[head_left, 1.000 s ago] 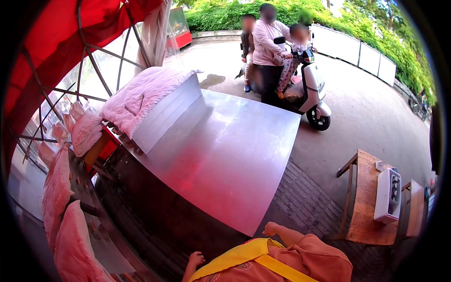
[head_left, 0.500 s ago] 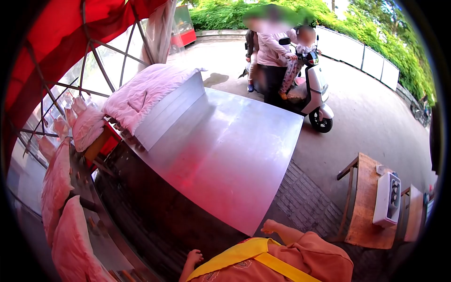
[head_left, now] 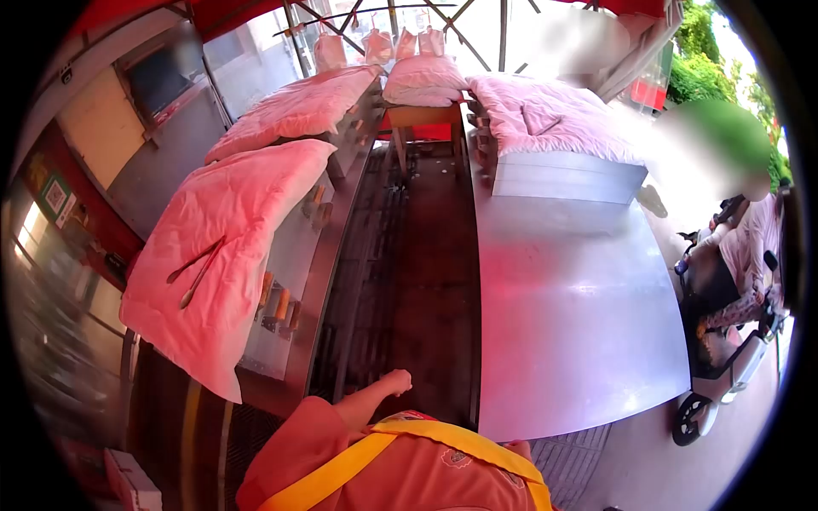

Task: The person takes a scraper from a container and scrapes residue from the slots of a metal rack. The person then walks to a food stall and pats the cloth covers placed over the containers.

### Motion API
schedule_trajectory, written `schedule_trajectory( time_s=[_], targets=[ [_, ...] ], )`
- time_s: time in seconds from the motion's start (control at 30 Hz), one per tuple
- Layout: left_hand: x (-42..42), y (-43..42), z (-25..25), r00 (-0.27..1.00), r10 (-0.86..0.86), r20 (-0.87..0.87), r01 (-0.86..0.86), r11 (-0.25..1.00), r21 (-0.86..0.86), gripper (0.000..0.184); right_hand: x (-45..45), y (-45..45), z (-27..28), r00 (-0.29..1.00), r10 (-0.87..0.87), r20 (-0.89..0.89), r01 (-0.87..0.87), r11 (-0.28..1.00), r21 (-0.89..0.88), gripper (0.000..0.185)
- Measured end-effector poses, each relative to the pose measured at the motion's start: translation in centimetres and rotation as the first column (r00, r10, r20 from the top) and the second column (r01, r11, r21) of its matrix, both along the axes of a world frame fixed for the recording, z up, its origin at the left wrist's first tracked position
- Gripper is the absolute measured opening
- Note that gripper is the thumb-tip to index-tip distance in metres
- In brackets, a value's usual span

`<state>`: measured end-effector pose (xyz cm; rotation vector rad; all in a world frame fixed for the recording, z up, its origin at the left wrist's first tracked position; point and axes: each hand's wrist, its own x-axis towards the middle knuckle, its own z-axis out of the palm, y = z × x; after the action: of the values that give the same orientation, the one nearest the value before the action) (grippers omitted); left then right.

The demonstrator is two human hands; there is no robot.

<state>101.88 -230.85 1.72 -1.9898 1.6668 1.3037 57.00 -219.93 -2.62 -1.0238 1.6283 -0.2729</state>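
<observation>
My left hand (head_left: 396,381) is in front of my body, over the dark aisle, its fingers curled in and nothing visible in them. Of my right hand (head_left: 518,447) only a sliver shows beside my yellow apron strap, near the front edge of the bare steel table (head_left: 579,315); its fingers are hidden. To my left, a pink quilt (head_left: 230,247) covers a counter, and metal tongs (head_left: 200,266) lie on it. Neither hand touches the quilt or the tongs.
Another quilt (head_left: 562,102) with tongs (head_left: 543,122) covers a metal box on the right. More quilts (head_left: 298,102) lie further back, with plastic bags (head_left: 375,47) hanging behind. A person on a scooter (head_left: 724,375) is beyond the table. A white box (head_left: 132,481) sits low left.
My view has swung left, from the street towards the aisle between the counters. The steel table and scooter now appear further right. The wooden table has left the view.
</observation>
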Motion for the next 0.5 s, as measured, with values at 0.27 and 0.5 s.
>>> schedule_trajectory(
  time_s=[0.27, 0.5],
  targets=[
    [3.3, 3.3, -4.9, 0.965, 0.214, -0.153, -0.22, 0.975, -0.019, 0.048, -0.4, -2.9, -1.9, 0.997, -0.081, 0.015, 0.078, 0.985, 0.157, 0.019],
    [4.3, 1.9, -3.3, 0.947, 0.288, -0.144, -0.272, 0.954, 0.123, 0.05, -0.8, -4.6, -6.4, 0.897, 0.376, -0.233, -0.349, 0.925, 0.15, 0.012]
  ],
)
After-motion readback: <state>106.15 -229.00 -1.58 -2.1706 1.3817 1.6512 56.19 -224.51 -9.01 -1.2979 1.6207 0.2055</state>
